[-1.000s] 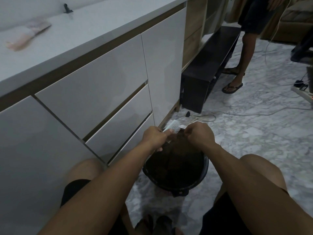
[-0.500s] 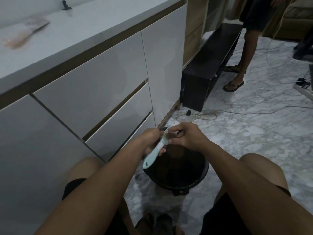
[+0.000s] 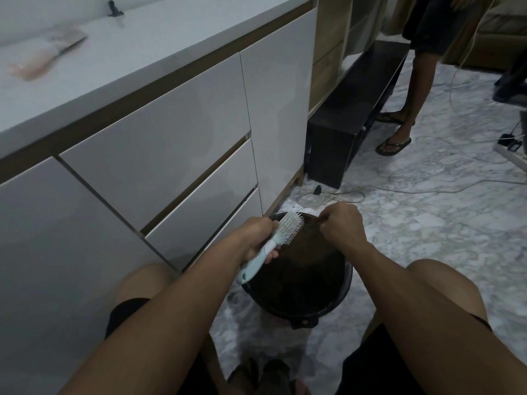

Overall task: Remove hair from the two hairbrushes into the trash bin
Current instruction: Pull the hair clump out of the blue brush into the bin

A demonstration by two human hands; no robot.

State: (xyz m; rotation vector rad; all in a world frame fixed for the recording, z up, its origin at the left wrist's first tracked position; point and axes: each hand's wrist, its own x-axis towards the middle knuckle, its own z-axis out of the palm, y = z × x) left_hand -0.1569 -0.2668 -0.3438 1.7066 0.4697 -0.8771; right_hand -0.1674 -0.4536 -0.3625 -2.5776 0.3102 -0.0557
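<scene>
A light blue and white hairbrush is gripped by its handle in my left hand, bristles pointing right over the black trash bin on the floor between my knees. My right hand hovers just right of the bristles with fingers curled, thumb and fingers pinched together; any hair between them is too fine to see. A second, pinkish hairbrush lies blurred on the white countertop at the upper left.
White drawers and cabinet doors fill the left side. A dark low bench stands beyond the bin. Another person's legs in sandals stand at the upper right. Cables trail over the marble floor.
My right hand has pulled away from the bristles to the right. The brush has turned so that its bristle head shows clear of both hands.
</scene>
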